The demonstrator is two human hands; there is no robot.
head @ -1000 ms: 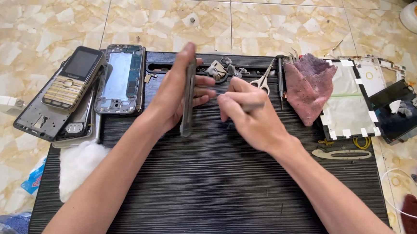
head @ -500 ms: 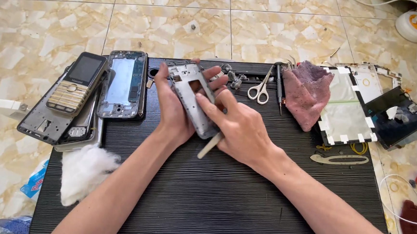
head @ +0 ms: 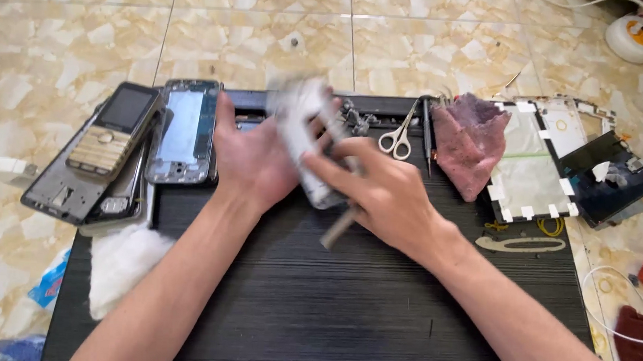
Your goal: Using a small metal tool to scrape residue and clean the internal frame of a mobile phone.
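Note:
My left hand holds a silver phone frame above the black ribbed mat; the frame is blurred by motion. My right hand rests against the frame's right side and grips a thin stick-like tool whose end points down toward the mat. Both hands meet near the mat's far middle.
Left of the mat lie a keypad phone, a phone body with a bare screen bay and flat phone plates. White cotton sits at the mat's left edge. Scissors, a pink cloth and opened phone backs lie to the right.
The frame went from edge-on upright to flat-facing, and is now being turned between both hands. My right hand has shifted onto it with the tool.

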